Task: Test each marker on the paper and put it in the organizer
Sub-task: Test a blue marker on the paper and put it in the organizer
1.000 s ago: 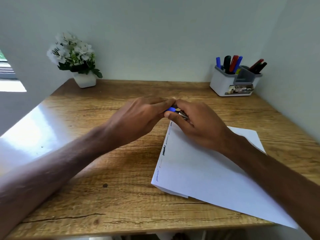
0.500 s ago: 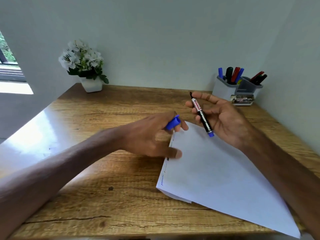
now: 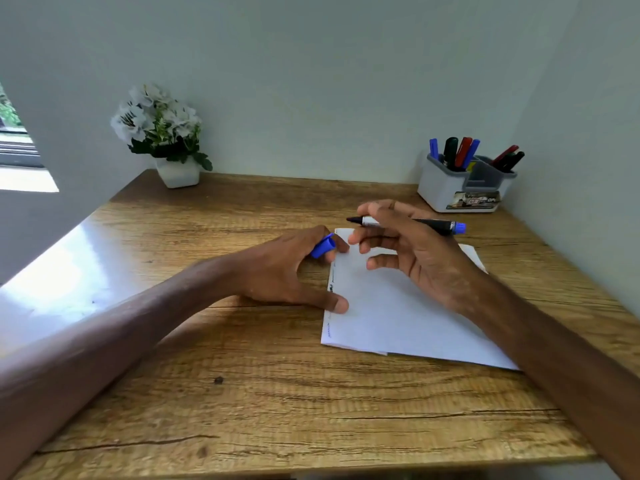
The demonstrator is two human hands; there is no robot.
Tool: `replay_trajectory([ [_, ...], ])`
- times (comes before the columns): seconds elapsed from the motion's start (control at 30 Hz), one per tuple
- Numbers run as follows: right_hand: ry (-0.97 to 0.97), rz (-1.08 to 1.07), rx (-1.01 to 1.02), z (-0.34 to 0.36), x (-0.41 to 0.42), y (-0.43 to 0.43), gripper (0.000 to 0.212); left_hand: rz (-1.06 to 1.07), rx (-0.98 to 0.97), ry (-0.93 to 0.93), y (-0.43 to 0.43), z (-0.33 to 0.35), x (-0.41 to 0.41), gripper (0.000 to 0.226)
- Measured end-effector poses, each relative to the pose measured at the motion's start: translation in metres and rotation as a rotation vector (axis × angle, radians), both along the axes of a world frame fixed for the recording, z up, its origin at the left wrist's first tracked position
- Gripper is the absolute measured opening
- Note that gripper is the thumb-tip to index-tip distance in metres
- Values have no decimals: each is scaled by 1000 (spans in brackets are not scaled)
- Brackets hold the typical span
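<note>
over the wooden desk (image 3: 242, 393) my left hand (image 3: 287, 268) now pinches the pulled-off blue cap (image 3: 323, 245), my right hand (image 3: 422, 258) grips the turned marker (image 3: 433, 224), ready for the paper (image 3: 398, 317).

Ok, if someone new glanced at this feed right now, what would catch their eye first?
Centre frame, the right hand holds an uncapped marker above the paper, tip pointing left. Beside it, the left hand holds the blue cap, thumb on the sheet's left edge. Next come the organizer with other markers far right, and the white flowers far left.
</note>
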State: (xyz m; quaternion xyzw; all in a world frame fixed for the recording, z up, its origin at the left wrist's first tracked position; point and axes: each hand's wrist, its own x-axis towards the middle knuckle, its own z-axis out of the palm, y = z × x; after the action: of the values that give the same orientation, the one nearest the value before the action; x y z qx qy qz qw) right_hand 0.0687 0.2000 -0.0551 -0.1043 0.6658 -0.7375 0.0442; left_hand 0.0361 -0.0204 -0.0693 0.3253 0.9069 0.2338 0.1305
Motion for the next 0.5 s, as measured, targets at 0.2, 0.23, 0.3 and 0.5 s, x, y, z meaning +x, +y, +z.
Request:
replay_trajectory([
  [0.2,-2,131,112,1,20,-7,30,13,12,29,-12,-2,-14,50],
  [0.23,-4,153,150,-1,23,-7,29,-5,23,33,-13,-4,-17,58],
  [0.3,0,186,225,-4,29,-7,26,-23,24,33,-15,-5,-20,68],
  [0.5,63,266,319,-12,37,-10,18,-29,18,22,-15,-8,-24,61],
])
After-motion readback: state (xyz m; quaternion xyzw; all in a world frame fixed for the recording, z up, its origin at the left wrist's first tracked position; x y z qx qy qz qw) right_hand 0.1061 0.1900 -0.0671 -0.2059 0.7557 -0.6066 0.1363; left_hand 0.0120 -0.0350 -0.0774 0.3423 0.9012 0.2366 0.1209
